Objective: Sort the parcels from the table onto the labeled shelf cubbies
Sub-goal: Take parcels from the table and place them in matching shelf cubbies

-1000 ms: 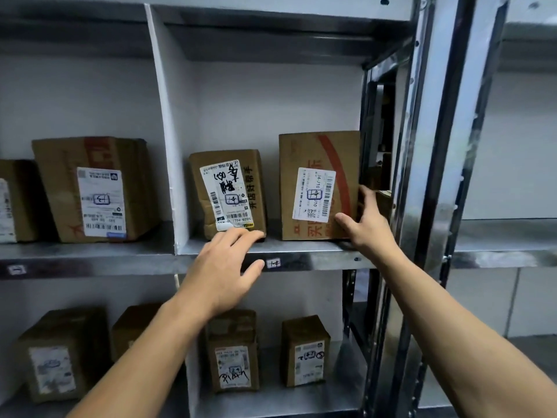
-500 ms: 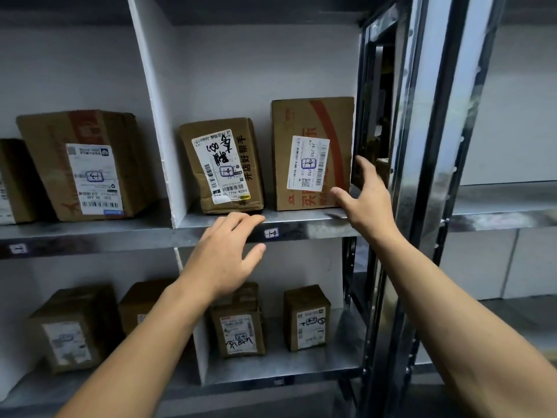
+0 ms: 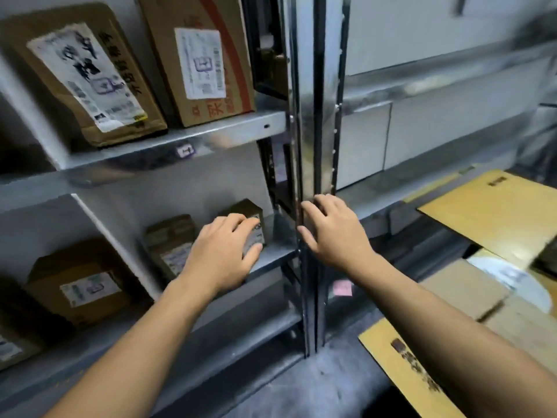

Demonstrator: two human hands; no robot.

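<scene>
Two hands are hanging empty in front of the shelf, neither grip clamped on anything. The left hand (image 3: 224, 251) is hovering with fingers loosely spread over a small box (image 3: 251, 220) in the lower right cubby; contact with it is unclear because of blur. The right hand (image 3: 333, 233) is lying flat, fingers apart, against the steel post (image 3: 313, 116), likely for balance while the person is leaning and turning.

Parcels are sitting upright in the cubbies with their white labels facing out, presumably so each can be checked against the cubby tag (image 3: 184, 151) on the shelf lip. On the upper shelf, a crumpled parcel (image 3: 87, 76) is leaning beside a taller red-striped box (image 3: 199, 58), just apart. Lower down, one box (image 3: 171, 239) is standing left of the small one, and another (image 3: 81, 285) is resting in the next cubby, past the white divider (image 3: 111, 245).

At the right, open cartons (image 3: 482, 285) with yellow flaps are lying low, apparently the supply of parcels not yet sorted; whether they rest on a counter is hard to tell. Judging by the empty hands, the next pick is probably about to begin there.
</scene>
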